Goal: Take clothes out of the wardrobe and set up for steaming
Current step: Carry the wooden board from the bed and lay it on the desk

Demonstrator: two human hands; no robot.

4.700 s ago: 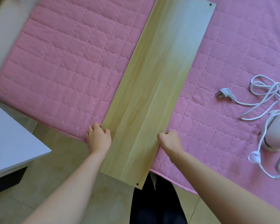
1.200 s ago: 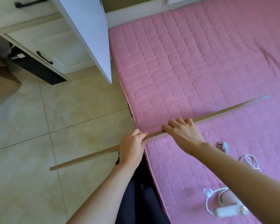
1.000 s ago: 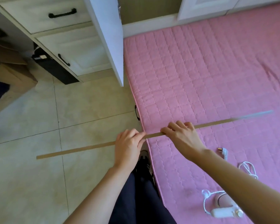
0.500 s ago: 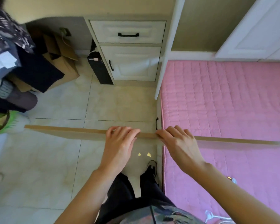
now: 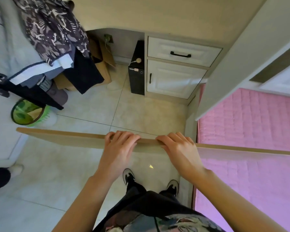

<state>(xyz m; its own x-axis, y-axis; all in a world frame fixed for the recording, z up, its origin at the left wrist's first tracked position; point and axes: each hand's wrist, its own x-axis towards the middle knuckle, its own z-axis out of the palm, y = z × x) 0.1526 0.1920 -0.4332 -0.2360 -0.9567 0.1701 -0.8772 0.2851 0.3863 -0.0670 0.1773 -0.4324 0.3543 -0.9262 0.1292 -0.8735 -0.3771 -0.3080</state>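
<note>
A long wooden board (image 5: pixel 67 138) is held on edge, level, across my body above the floor. My left hand (image 5: pixel 120 148) grips its top edge near the middle, fingers curled over it. My right hand (image 5: pixel 177 146) grips the same edge just to the right. The board's right end reaches over the pink quilted bed (image 5: pixel 251 131). A patterned dark garment (image 5: pixel 54 29) and other dark clothes hang in a pile at the upper left. The steamer is out of view.
A white cabinet with a drawer (image 5: pixel 181 54) and door stands ahead, a black computer tower (image 5: pixel 136 76) beside it. A white open door panel (image 5: pixel 241 64) juts over the bed's corner. A green bin (image 5: pixel 27 113) and cardboard boxes (image 5: pixel 100 64) sit left. My shoes (image 5: pixel 129 177) stand on tile.
The board was lifted off the bed, turned onto its edge and swung left over the floor. My view has turned from the bed towards the cabinet and clothes pile; the steamer dropped out of sight.
</note>
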